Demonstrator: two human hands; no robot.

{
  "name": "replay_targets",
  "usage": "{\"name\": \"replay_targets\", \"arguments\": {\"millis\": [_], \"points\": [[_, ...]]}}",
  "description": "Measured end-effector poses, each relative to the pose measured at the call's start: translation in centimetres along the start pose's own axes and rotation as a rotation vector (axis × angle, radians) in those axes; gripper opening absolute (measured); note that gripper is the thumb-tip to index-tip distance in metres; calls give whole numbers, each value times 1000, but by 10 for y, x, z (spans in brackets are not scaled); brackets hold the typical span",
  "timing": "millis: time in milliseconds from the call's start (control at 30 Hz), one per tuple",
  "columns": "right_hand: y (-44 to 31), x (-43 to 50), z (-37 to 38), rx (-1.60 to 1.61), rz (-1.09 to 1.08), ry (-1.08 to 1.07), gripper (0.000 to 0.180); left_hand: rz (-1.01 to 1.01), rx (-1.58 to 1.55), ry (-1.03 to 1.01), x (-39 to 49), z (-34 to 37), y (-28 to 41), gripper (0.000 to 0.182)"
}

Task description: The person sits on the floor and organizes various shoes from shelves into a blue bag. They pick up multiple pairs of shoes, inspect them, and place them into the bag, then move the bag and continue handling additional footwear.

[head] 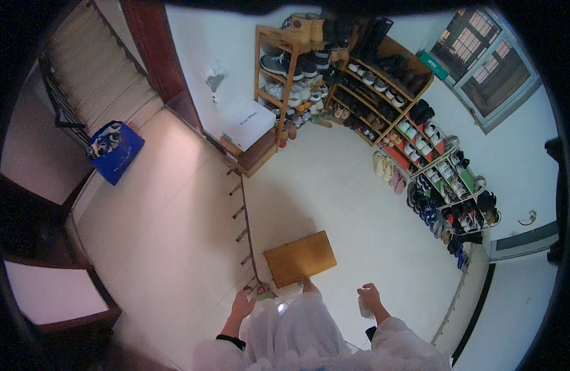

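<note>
My left hand (243, 303) is low in the view, its fingers curled beside a small red and green thing (262, 291). Whether the hand grips that thing or is merely in front of it, I cannot tell. Out to the right, my right hand (370, 296) has bent fingers around a pale, crumpled, see-through item (365, 310), perhaps thin plastic. Ahead of my legs, a low wooden stool or board (301, 259) rests on the tiled floor, with one foot partly hidden at its near edge. Loose pale clothing (308, 324) covers my legs.
Shoe racks (396, 116) packed with footwear line the far wall, and pairs of slippers (389, 174) stand before them. A white box (249, 121) lies on the low wooden shelf. Leftward are a blue bag (115, 150), stairs (99, 60) and a dark-framed piece of furniture (58, 297).
</note>
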State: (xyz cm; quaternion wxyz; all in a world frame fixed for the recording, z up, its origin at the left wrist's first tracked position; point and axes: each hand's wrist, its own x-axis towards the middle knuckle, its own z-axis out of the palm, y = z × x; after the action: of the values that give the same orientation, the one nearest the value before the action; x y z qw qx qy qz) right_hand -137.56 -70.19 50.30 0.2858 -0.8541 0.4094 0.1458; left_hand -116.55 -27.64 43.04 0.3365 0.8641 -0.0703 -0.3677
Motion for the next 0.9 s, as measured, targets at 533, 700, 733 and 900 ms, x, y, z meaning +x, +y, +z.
{"name": "replay_targets", "arguments": {"millis": [533,700,733,900], "points": [[58,421,244,188,97,-342,71,-543,-702,90,330,276,-137,54],[59,468,257,-180,311,-377,73,-495,-497,169,351,294,-112,68],[54,477,254,-150,282,-370,72,-481,-496,185,355,286,-100,67],[-20,555,217,-52,24,-275,76,-367,-710,327,409,207,-28,62]]}}
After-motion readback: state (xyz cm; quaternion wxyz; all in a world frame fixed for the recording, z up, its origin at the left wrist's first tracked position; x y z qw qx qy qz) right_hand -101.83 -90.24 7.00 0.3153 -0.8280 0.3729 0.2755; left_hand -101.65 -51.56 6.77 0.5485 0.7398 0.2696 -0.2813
